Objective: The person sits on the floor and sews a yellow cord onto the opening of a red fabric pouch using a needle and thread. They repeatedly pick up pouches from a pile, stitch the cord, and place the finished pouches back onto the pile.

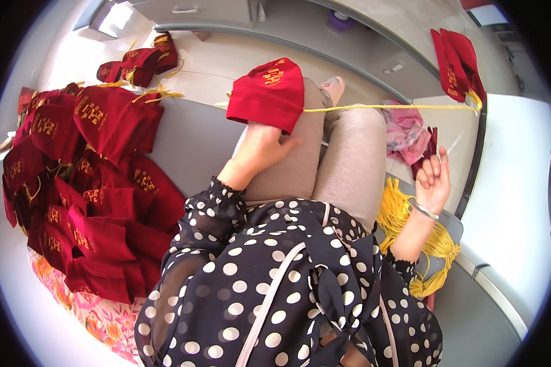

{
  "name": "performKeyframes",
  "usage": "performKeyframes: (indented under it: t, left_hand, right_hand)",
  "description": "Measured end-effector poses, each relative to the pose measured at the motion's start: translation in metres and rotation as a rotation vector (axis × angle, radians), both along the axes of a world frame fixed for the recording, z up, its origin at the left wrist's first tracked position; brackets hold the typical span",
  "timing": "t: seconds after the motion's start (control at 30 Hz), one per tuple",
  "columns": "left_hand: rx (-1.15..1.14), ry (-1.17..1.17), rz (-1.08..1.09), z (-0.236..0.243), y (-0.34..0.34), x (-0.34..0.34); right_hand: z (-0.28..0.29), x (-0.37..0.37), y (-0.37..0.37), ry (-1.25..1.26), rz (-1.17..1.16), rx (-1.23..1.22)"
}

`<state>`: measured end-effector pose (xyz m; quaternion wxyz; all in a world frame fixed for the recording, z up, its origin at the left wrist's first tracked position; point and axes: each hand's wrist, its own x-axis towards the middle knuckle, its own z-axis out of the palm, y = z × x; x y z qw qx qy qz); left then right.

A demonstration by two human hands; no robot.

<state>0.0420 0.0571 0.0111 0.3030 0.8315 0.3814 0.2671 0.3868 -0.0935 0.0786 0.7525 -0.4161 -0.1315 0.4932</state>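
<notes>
Left hand [260, 156] sits with its fingers hidden inside the mouth of a red pouch [266, 92], thumb spread apart outside, probably to back the cloth from within; whether those fingers pinch anything, I cannot tell. From the pouch a yellow cord [392, 107] runs straight rightward to yellow strands [473, 99] beside more red pouches [456, 64], likely anchored there, which would explain its tautness. Right hand [433, 183], below and right of the pouch, has curled fingers, index raised; any grip is unclear. A bundle of yellow cords [431, 254] lies lower right of the pouch, seemingly for easy reach; a heap of red pouches [98, 202] lies left of it, clear of the cord's path.
</notes>
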Motion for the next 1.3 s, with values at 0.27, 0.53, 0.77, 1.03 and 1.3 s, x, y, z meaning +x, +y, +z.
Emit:
performKeyframes:
  t: [0.27,0.53,0.77,1.03,1.3]
  left_hand:
    - [-0.123,-0.221,0.320,0.052,0.033,-0.012]
    - [-0.935,-0.879,0.085,0.115,0.020,-0.025]
    - [-1.290,-1.006,0.057,0.111,0.007,-0.011]
    - [-1.334,-0.955,0.060,0.102,0.004,-0.006]
    - [-1.347,-0.922,0.060,0.093,0.002,-0.002]
  right_hand:
    - [0.033,-0.072,0.061,-0.073,0.113,0.044]
    - [0.087,-0.138,0.124,-0.410,0.304,0.212]
    - [0.082,-0.162,0.137,-0.534,0.426,0.189]
    - [0.071,-0.157,0.135,-0.600,0.475,0.138]
    - [0.060,-0.163,0.132,-0.736,0.551,0.041]
